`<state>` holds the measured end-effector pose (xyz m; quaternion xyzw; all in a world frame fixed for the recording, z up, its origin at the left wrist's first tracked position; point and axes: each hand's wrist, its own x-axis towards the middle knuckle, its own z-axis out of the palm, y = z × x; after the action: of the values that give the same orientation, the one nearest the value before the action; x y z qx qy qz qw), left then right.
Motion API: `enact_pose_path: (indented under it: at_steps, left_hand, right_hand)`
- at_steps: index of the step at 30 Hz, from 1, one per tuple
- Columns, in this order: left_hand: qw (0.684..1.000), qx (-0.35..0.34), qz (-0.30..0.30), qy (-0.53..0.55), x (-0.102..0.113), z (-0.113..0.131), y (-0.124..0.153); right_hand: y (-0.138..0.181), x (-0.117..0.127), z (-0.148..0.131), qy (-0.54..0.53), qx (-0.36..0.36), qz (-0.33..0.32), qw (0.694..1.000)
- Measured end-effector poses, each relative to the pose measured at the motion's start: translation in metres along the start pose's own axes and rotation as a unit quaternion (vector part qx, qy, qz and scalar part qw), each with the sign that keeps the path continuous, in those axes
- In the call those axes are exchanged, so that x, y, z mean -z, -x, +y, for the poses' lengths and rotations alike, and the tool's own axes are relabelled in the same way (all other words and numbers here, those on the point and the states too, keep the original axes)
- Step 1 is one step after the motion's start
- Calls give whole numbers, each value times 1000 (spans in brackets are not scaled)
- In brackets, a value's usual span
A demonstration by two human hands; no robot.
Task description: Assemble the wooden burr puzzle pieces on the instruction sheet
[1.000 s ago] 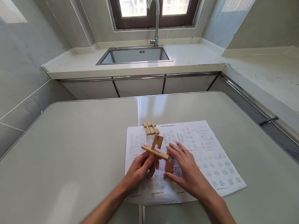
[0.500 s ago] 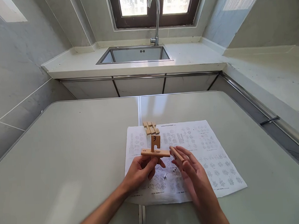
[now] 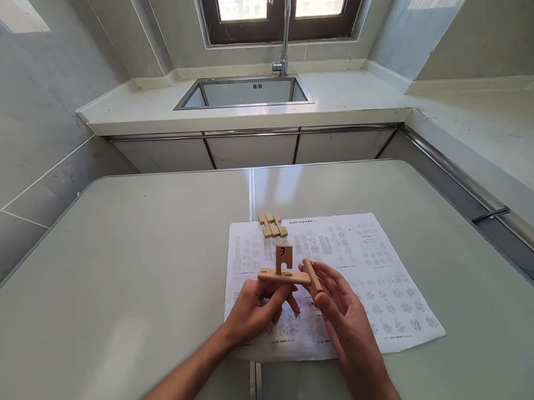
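Note:
My left hand (image 3: 254, 311) pinches a joined pair of wooden puzzle bars (image 3: 283, 271): one lies level, the other stands upright through it and bears a dark mark. My right hand (image 3: 342, 309) grips a third wooden bar (image 3: 313, 279), its end touching the right end of the level bar. Both hands hover above a printed instruction sheet (image 3: 369, 266) on the table. Several more wooden pieces (image 3: 272, 225) lie together at the sheet's far edge.
The grey-white table (image 3: 119, 279) has a seam down its middle. Beyond it runs a counter with a steel sink (image 3: 243, 94) and a tap (image 3: 282, 26) under a window. A second counter (image 3: 478, 129) runs along the right.
My right hand lifted a wooden bar off the sheet and brought it up to the right end of the pair held in my left hand. The pair turned level.

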<state>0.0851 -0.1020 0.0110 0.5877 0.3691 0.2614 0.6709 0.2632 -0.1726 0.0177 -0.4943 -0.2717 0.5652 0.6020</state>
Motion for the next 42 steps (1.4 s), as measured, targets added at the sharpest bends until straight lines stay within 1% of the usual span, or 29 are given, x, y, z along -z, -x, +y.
enact_pose_path:
  at_steps: [2, 4, 6, 9, 12, 16, 21, 23, 26, 28, 32, 34, 36, 38, 42]
  left_hand:
    - [1000, -4, 3, -14, 0, 1, 0]
    - [999, -13, -10, -41, 0, 4, 0]
    - [996, -30, -43, -76, 0, 7, 0]
    - [987, -65, -91, -113, -1, 10, 1]
    - [980, -90, -113, -135, -1, 11, 3]
    - [972, -93, -148, -157, 2, 11, 4]
    - [959, -105, -140, -222, 4, 10, 3]
    - [957, -108, -140, -229, 5, 10, 3]
    - [959, -107, -143, -218, 3, 11, 3]
    - [964, -105, -134, -203, 2, 11, 4]
    - [979, -64, -121, -150, 0, 9, 4]
    - [981, -55, -117, -145, 1, 9, 3]
    - [978, -62, -121, -155, 1, 10, 3]
    - [974, -73, -137, -164, 2, 12, 3]
    - [973, -88, -149, -156, 0, 12, 3]
  right_hand:
    - [0, 3, -3, 21, 3, -3, 1000]
    - [0, 4, -5, 37, 4, -3, 999]
    - [2, 3, -6, 46, -7, -15, 999]
    - [5, -3, -5, 45, -27, -50, 997]
    - [7, -7, -5, 53, -25, -68, 996]
    - [5, -5, -7, 69, -18, -76, 995]
    - [5, -5, -8, 83, -23, -69, 994]
    - [6, -5, -8, 85, -28, -69, 994]
    - [5, -4, -9, 76, -29, -82, 993]
    - [5, -4, -8, 59, -26, -79, 995]
    - [4, -8, -3, 29, -11, -26, 999]
    - [4, -10, -1, 26, -6, -14, 1000]
    - [4, -11, -1, 32, -6, -21, 999]
    - [4, -10, -3, 47, -15, -35, 998]
    - [5, -9, -6, 64, -32, -49, 996]
